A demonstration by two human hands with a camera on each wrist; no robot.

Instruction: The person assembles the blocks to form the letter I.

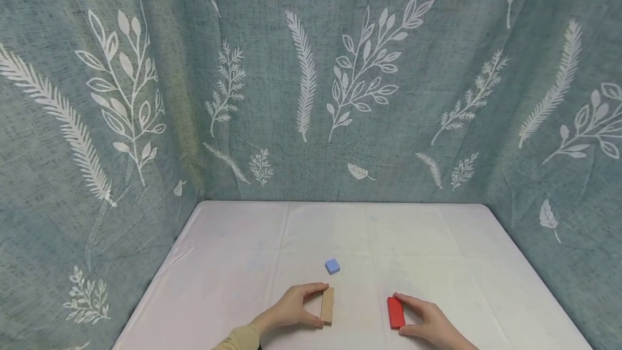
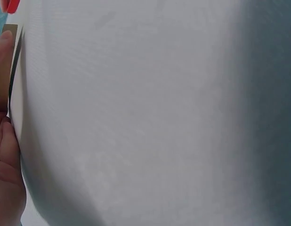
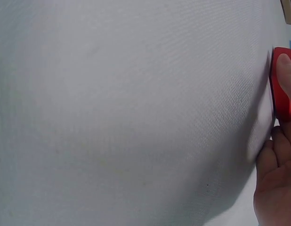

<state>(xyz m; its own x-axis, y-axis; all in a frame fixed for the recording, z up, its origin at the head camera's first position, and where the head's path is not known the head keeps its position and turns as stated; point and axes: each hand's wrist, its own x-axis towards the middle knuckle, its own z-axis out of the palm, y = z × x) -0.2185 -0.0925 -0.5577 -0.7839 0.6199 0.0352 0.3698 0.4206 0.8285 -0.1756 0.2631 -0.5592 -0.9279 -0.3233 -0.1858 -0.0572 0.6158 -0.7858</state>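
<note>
Thumb [image 1: 313, 320] and fingers [image 1: 315, 287] of the left hand [image 1: 290, 308] pinch a narrow wood-coloured block [image 1: 328, 307] by its two ends, at the bottom centre of the head frame, with an open gap between the hand and the block's long side. Right of that, also low in the frame, the right hand [image 1: 428, 322] holds a red block [image 1: 396, 313] likewise by its ends. Both blocks run lengthwise up the frame, the wood-coloured one leaning slightly right at its top, the red one slightly left, well apart from each other. Whether either rests fully on the white-covered table [image 1: 413, 242] cannot be told. The left wrist view has the wood-coloured block along its upper left edge; the right wrist view has the red block along its upper right edge. Just above the wood-coloured block in the head frame lies a small blue block [image 1: 332, 266], touching neither hand. A tan sleeve [image 1: 238, 337] shows behind the left hand at the bottom edge. Faint creases cross the tabletop, and blue-green fabric [image 1: 264, 69] printed with pale leaves and sprigs fills the top, left and right of the frame.
</note>
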